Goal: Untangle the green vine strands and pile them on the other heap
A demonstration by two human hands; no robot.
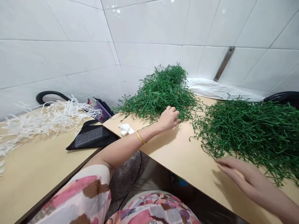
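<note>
Strands of thin, green, cord-like material with knobbed tips form a central heap on a pale tan tabletop. Left hand: at the heap's front edge, fingers curled; whether they clamp a strand cannot be told. Right hand: right of the heap and nearer the viewer, beside the front edge of a second mass of matching green strands; fingers extended, tips close together, though blur leaves any grip uncertain. Left of the heap lie a crumpled white tissue-like scrap, a black pouch with a grey mesh panel and loose white strands. Probable faults: strands straggling just right of the heap could snag, so that pulling one mass drags the other; a sweep toward the viewer might carry pieces over the tabletop's front edge. Obscured: the left palm, the second mass's far right, cut off by the frame, and individual strands within the tangle.
</note>
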